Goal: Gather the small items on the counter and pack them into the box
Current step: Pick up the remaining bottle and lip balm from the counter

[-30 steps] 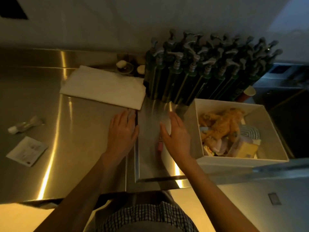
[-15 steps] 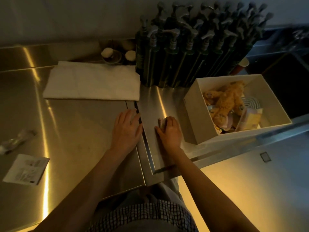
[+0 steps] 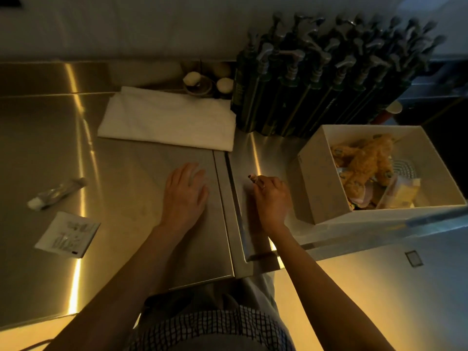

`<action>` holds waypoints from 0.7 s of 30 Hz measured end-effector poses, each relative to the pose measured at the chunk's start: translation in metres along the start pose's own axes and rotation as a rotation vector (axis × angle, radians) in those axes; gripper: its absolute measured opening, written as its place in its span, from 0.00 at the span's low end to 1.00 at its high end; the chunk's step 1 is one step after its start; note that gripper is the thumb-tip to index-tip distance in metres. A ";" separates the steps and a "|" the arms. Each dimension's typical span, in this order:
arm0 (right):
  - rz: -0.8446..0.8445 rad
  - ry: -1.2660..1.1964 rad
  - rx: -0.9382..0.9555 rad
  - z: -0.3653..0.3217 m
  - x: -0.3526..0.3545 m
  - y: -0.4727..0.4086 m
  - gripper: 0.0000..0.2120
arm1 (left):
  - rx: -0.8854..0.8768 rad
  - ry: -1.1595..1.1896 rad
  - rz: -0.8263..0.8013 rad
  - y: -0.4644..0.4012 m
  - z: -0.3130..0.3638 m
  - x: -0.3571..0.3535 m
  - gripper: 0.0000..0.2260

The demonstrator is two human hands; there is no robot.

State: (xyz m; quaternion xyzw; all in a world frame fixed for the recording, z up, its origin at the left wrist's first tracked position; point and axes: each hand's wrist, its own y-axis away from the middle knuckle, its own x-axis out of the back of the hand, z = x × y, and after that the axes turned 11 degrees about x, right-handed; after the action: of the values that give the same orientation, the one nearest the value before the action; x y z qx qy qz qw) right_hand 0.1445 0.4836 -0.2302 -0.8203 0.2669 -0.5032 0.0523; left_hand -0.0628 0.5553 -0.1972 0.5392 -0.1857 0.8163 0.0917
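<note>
Box stands open at the right on the steel counter, already holding a plush toy and packets. Half a second ago the right hand lay over a small item; now its fingers are curled and pinch that small dark-tipped item, lifted just beside the box. Left hand stays flat and relaxed, holding nothing. I judge the drop into the box comes next; a tube and a sachet wait at the left.

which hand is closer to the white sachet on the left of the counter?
Left. The left hand rests flat on the counter, to the right of the white sachet and slightly farther back. The right hand is farther right still, beside the box, pinching a small item.
</note>
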 end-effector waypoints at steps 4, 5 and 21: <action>0.045 -0.043 0.214 -0.034 -0.002 -0.022 0.08 | 0.061 -0.002 0.111 0.001 -0.023 0.020 0.18; 0.056 -0.060 0.265 -0.046 -0.004 -0.029 0.08 | 0.076 0.006 0.153 0.001 -0.030 0.026 0.17; -0.123 -0.466 0.730 -0.249 -0.065 -0.044 0.10 | 0.485 0.039 0.481 0.059 -0.180 0.126 0.15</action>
State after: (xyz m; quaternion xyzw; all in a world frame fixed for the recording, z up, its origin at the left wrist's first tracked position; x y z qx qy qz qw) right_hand -0.0736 0.5986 -0.1443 -0.8541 0.0032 -0.3679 0.3675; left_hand -0.2862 0.5672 -0.1571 0.4704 -0.1066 0.8450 -0.2309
